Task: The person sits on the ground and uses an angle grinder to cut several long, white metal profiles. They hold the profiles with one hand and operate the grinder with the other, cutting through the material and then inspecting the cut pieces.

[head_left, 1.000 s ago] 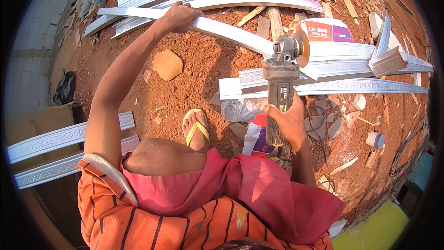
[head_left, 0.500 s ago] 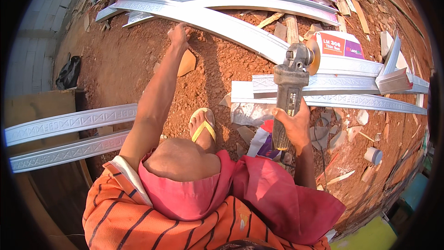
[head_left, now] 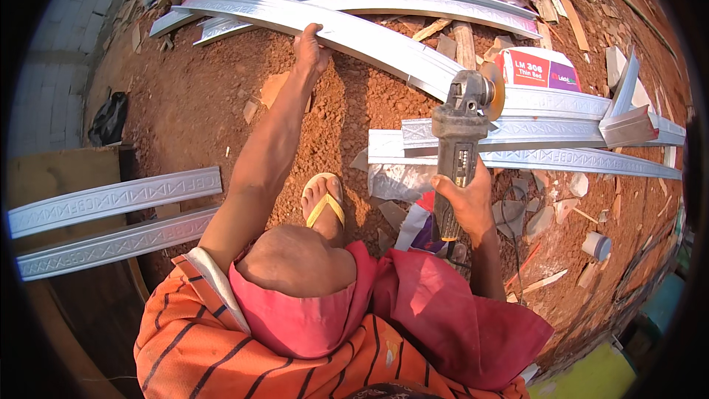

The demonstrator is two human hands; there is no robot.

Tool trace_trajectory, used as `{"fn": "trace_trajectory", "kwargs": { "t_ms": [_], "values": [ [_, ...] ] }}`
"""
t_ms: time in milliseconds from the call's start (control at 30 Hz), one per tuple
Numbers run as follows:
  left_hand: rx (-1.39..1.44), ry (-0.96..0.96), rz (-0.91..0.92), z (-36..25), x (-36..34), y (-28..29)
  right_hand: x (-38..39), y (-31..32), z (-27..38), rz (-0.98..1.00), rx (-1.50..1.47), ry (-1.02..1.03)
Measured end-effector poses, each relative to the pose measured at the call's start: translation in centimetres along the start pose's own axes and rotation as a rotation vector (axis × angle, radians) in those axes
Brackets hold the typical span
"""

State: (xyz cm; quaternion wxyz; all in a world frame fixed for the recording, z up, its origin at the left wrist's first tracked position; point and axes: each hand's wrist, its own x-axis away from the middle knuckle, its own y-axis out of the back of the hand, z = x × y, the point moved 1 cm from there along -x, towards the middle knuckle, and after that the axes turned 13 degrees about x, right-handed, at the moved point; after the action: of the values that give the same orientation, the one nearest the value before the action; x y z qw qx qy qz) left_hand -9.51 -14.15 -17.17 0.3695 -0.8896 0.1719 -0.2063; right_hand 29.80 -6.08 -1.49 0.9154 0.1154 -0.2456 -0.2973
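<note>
My right hand (head_left: 467,203) is wrapped round the body of an angle grinder (head_left: 459,129), held upright with its orange-brown disc (head_left: 493,91) at the top. A long silver metal profile (head_left: 369,38) slants from the upper left down to behind the grinder. My left hand (head_left: 312,53) grips this profile's near edge, thumb on top and fingers partly hidden beneath. Left of the grinder's head, the profile's lower right end lies close to more silver profiles (head_left: 546,131) with embossed patterns. Whether the disc is spinning cannot be told.
More profiles (head_left: 443,1) lie at the back over wooden strips. A printed bag (head_left: 535,68) sits at the right, near a bent metal offcut (head_left: 628,129). Two patterned profiles (head_left: 118,198) stick in at the left. Broken tile pieces and the cord (head_left: 519,251) lie on red soil.
My left hand has moved right along the slanting profile and now holds its edge farther along. The grinder in my right hand has shifted slightly left.
</note>
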Motion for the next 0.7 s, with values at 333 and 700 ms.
{"fn": "trace_trajectory", "kwargs": {
  "t_ms": [333, 700],
  "values": [
    [0.349, -0.052, -0.081, -2.9, 0.0, -2.2, -0.1, -1.1, 1.9, 0.126, 0.112, 0.082],
    [0.120, -0.039, -0.074, -2.0, 0.6, 0.0, -4.2, -3.3, 3.0, 0.341, 0.598, 0.184]
  ]
}}
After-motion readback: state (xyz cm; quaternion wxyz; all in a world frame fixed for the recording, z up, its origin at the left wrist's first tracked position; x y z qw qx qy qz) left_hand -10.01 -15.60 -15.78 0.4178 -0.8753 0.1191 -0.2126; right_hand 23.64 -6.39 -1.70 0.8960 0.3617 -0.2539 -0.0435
